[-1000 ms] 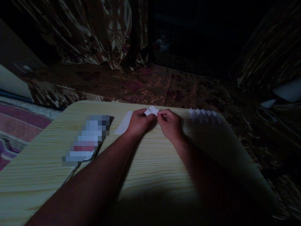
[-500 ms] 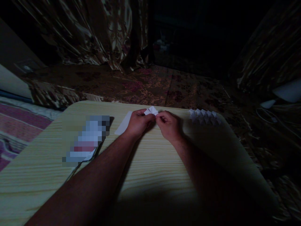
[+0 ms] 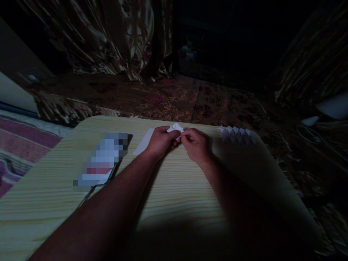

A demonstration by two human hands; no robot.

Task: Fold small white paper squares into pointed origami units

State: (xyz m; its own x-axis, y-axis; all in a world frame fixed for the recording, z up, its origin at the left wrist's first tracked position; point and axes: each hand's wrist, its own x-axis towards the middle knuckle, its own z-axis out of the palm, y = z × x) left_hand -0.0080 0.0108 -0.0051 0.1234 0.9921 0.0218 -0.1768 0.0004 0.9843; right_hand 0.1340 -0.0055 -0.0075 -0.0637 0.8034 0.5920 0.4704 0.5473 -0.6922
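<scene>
A small folded white paper (image 3: 176, 127), with creases meeting near its middle, is held above the far part of the table. My left hand (image 3: 161, 142) grips it from the left, thumb across its front. At its lower right corner, my right hand (image 3: 196, 144) pinches the edge between thumb and fingertips. Flat white paper (image 3: 144, 141) lies just left of my left hand, partly covered by it. Beyond my right hand, several folded white paper pieces (image 3: 237, 135) stand in two rows near the table's far right corner.
The pale wood-grain table (image 3: 174, 192) has rounded corners. A blurred-out device (image 3: 100, 159) with a cable rests on its left side. Patterned cloth (image 3: 168, 98) and curtains (image 3: 130, 36) lie behind. A white lamp-like object (image 3: 333, 107) stands at the right, and striped bedding (image 3: 21, 141) at the left.
My left thumb has shifted up slightly over the folded paper, hiding more of its lower part. The right hand keeps its pinch at nearly the same spot.
</scene>
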